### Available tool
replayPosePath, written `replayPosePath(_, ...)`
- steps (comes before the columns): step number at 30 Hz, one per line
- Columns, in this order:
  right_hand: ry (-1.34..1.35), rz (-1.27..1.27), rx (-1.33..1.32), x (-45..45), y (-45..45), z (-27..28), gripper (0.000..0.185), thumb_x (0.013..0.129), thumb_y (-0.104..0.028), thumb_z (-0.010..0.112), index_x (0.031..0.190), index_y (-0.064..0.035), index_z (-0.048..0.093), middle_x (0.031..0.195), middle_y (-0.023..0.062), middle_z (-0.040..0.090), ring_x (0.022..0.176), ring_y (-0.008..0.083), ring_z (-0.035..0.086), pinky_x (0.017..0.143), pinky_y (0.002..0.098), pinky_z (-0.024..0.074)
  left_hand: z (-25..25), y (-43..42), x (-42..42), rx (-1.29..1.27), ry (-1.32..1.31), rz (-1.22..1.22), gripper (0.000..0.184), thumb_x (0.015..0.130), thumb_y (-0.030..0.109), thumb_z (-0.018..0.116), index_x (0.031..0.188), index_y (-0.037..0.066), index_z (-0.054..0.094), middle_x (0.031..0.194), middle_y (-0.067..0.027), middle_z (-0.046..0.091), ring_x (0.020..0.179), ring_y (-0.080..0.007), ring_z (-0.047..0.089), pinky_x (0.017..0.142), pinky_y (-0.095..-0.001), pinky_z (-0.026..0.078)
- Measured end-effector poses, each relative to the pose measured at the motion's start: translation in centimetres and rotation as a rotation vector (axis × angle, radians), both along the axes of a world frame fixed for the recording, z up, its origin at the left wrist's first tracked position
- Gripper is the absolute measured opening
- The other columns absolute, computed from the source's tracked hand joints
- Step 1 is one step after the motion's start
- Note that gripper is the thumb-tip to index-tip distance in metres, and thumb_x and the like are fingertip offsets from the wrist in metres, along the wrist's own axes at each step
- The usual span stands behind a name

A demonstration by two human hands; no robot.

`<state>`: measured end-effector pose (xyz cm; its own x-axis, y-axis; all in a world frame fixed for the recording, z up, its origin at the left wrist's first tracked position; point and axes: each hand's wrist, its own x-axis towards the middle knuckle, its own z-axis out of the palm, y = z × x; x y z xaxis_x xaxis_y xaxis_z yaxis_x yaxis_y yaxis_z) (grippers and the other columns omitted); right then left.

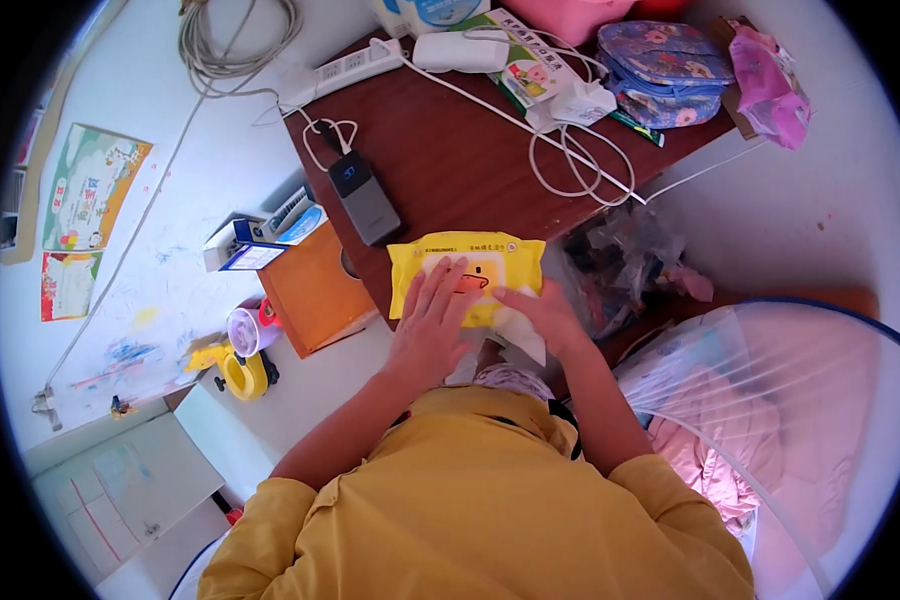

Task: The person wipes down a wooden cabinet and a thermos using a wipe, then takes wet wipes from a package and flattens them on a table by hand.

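A yellow pack of wet wipes (468, 246) with a cartoon on its front is before me, overlapping the near edge of the desk. My left hand (433, 318) lies over the left part of the pack, fingers stretched flat across its pale lid. At the right side, my right hand (548, 312) is closed, its thumb pressed on the lid edge and its other fingers mostly hidden. A white wipe (519, 334) hangs below that thumb, between the palm and the pack. How the pack is supported from below cannot be seen.
On the dark red desk (440, 150) are a power bank (365, 200) with a cable, a power strip (355, 68) and a floral bag (665, 75). An orange-brown box (320, 290) stands left. Plastic bags (620, 265) and a netted cover (770, 390) are right.
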<state>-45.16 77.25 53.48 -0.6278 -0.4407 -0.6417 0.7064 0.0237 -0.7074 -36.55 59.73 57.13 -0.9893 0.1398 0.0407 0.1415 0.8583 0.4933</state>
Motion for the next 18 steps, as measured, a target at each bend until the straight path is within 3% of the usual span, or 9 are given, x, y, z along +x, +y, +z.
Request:
replayPosePath(2, 0.006, 0.024, -0.005, 0.4, -0.5, 0.4, 0.039, 0.080, -0.018, 0.074, 0.111, 0.0014, 0.062, 0.101, 0.0090, 0.066, 0.086, 0.0147, 0.064, 0.073, 0.0283, 0.0519, -1.2, -0.8, 0.8, -0.016, 0.064, 0.021, 0.053, 0.064, 0.009, 0.075, 0.114, 0.009, 0.056, 0.140, -0.0124, 0.041, 0.132, -0.0344, 0.036, 0.108, -0.0506, 0.029)
replayPosePath(4, 0.048, 0.043, 0.085, 1.1, -1.0, 2.1, 0.039, 0.079, -0.013, 0.074, 0.111, 0.0029, 0.060, 0.099, 0.0097, 0.066, 0.084, 0.0155, 0.065, 0.071, 0.0287, 0.0521, -1.6, -1.7, 1.3, 0.066, 0.309, -0.026, 0.049, 0.064, 0.004, 0.068, 0.112, 0.007, 0.059, 0.128, -0.0079, 0.053, 0.120, -0.0275, 0.048, 0.102, -0.0453, 0.036)
replayPosePath(5, 0.047, 0.054, 0.091, 1.6, -1.5, 2.9, 0.039, 0.079, -0.013, 0.074, 0.111, 0.0029, 0.060, 0.099, 0.0097, 0.066, 0.084, 0.0155, 0.065, 0.071, 0.0287, 0.0521, -1.7, -1.8, 1.6, 0.105, 0.399, 0.012, 0.044, 0.064, 0.001, 0.065, 0.108, 0.007, 0.061, 0.115, -0.0039, 0.061, 0.107, -0.0245, 0.056, 0.094, -0.0415, 0.042)
replayPosePath(11, 0.086, 0.020, 0.089, 4.8, -6.0, 5.2, 0.036, 0.079, -0.013, 0.074, 0.109, 0.0031, 0.062, 0.097, 0.0099, 0.067, 0.082, 0.0153, 0.065, 0.069, 0.0282, 0.0526, -0.5, -6.2, 5.2, 0.200, 0.492, 0.050, 0.041, 0.065, 0.002, 0.066, 0.107, 0.006, 0.065, 0.114, -0.0048, 0.063, 0.105, -0.0244, 0.058, 0.088, -0.0375, 0.046)
replayPosePath(18, 0.084, 0.024, 0.053, 12.3, -18.1, 4.7, 0.032, 0.080, -0.014, 0.073, 0.107, 0.0021, 0.064, 0.097, 0.0088, 0.068, 0.079, 0.0149, 0.065, 0.069, 0.0280, 0.0523, -1.5, -16.7, 13.7, 0.159, 0.530, 0.203, 0.041, 0.065, 0.003, 0.068, 0.105, 0.007, 0.068, 0.113, -0.0046, 0.063, 0.100, -0.0236, 0.060, 0.082, -0.0354, 0.050)
